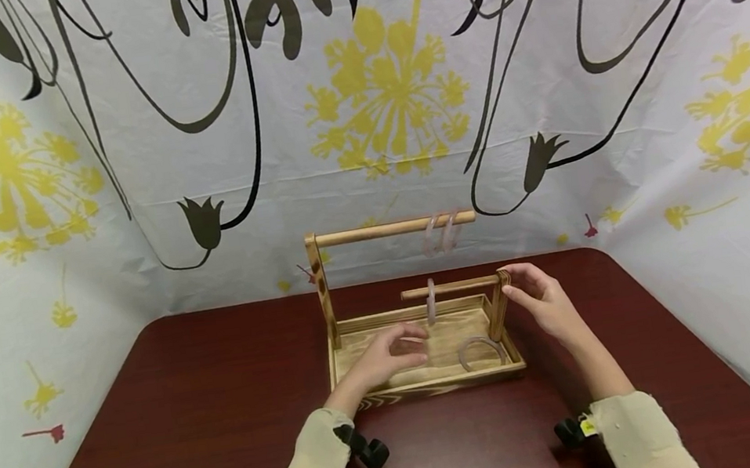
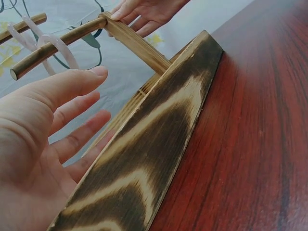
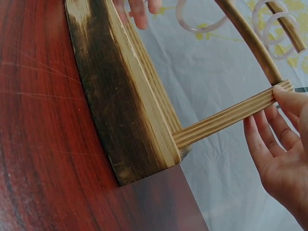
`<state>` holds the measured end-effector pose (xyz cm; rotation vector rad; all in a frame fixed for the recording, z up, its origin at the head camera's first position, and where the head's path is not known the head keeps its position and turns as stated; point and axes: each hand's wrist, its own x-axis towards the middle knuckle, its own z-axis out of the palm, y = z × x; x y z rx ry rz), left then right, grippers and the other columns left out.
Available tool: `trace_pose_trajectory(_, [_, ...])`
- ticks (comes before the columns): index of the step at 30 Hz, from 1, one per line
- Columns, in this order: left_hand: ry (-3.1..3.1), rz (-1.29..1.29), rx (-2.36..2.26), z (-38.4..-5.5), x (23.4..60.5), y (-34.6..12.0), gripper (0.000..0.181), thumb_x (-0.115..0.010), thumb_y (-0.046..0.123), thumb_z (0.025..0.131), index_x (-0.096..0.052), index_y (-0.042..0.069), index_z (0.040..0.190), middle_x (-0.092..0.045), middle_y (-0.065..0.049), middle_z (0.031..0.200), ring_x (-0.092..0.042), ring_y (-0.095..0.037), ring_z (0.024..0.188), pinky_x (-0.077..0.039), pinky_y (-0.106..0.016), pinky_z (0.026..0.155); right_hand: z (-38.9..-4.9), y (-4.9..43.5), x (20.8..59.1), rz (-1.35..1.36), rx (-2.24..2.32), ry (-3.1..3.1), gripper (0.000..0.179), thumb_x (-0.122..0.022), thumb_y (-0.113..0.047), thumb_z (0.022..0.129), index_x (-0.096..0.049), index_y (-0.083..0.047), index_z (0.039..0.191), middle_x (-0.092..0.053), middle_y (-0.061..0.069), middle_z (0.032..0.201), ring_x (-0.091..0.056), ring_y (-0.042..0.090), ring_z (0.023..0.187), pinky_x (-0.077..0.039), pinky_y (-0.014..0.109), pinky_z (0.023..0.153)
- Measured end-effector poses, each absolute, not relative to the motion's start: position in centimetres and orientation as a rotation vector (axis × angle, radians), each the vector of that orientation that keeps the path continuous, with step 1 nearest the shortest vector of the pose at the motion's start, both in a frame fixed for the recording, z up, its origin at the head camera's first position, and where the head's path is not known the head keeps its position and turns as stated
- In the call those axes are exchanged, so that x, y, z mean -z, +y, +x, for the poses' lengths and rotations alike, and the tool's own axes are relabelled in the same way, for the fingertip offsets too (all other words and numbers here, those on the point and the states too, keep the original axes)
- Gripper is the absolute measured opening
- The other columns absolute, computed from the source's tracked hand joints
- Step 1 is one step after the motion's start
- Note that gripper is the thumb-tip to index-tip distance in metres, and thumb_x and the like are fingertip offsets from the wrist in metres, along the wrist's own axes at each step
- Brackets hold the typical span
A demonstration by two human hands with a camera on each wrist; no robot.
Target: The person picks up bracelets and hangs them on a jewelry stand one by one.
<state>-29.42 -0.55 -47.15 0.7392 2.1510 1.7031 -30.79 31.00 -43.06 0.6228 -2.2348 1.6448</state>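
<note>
A wooden bangle stand has a shallow tray (image 1: pixel 431 390), a higher bar (image 1: pixel 375 232) on a left post (image 1: pixel 322 288) and a lower bar (image 1: pixel 467 284) on a right post (image 1: pixel 498 312). My right hand (image 1: pixel 544 303) pinches the top of the right post between thumb and fingers, clearer in the right wrist view. One pale bangle (image 1: pixel 431 306) hangs on the lower bar. My left hand (image 1: pixel 391 357) hovers over the tray's front, fingers loosely bent with nothing in them, below and left of that bangle. Another bangle (image 1: pixel 463 357) lies in the tray's right end.
Two pale pinkish bangles (image 1: pixel 448 234) hang near the free end of the higher bar. The stand sits towards the back of a dark red wooden table (image 1: pixel 228 411). Behind the table hangs a white curtain (image 1: pixel 265 153) with yellow and grey flower prints.
</note>
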Motion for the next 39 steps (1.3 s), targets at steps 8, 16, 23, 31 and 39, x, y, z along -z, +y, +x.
trace_pose_trajectory(8, [2.185,0.785,-1.614,-29.2,46.9,-0.1,0.038,-0.067,0.012,0.096,-0.061,0.008,0.133,-0.058,-0.014,0.141,-0.057,-0.036,0.129,-0.051,-0.039,0.104,-30.8,31.1,43.1,0.630,-1.644,-2.228,0.029,-0.058,0.001,0.098,-0.053,0.013,0.124,-0.063,-0.023,0.108,-0.058,-0.008,0.102,-0.048,0.007,0.085])
trace_pose_trajectory(16, [2.199,0.848,-1.555,-29.3,47.0,0.8,0.041,-0.068,0.011,0.095,-0.060,0.005,0.134,-0.059,-0.014,0.141,-0.057,-0.033,0.130,-0.048,-0.044,0.108,-30.7,31.1,43.0,0.621,-1.644,-2.235,0.029,-0.058,0.000,0.098,-0.053,0.012,0.124,-0.063,-0.023,0.107,-0.058,-0.008,0.101,-0.048,0.007,0.085])
trace_pose_trajectory(23, [2.185,0.865,-1.526,-29.3,47.2,1.6,0.043,-0.069,0.012,0.094,-0.059,0.006,0.136,-0.059,-0.013,0.141,-0.057,-0.031,0.130,-0.048,-0.039,0.109,-30.6,31.1,43.0,0.623,-1.643,-2.239,0.030,-0.058,0.000,0.098,-0.053,0.013,0.125,-0.062,-0.022,0.107,-0.058,-0.008,0.101,-0.049,0.007,0.085])
trace_pose_trajectory(31, [2.175,0.842,-1.496,-29.5,47.2,2.9,0.044,-0.073,0.013,0.092,-0.061,0.009,0.134,-0.060,-0.010,0.141,-0.057,-0.030,0.131,-0.048,-0.035,0.109,-30.7,31.0,43.1,0.631,-1.647,-2.234,0.030,-0.058,0.001,0.098,-0.052,0.013,0.124,-0.062,-0.022,0.108,-0.058,-0.008,0.101,-0.049,0.008,0.085])
trace_pose_trajectory(39, [2.239,0.897,-1.402,-29.6,47.0,4.3,0.047,-0.075,0.014,0.090,-0.060,0.005,0.134,-0.062,-0.010,0.139,-0.059,-0.026,0.129,-0.048,-0.029,0.108,-30.7,31.0,43.1,0.624,-1.636,-2.241,0.030,-0.058,-0.001,0.098,-0.053,0.013,0.125,-0.062,-0.022,0.108,-0.057,-0.008,0.101,-0.048,0.008,0.085])
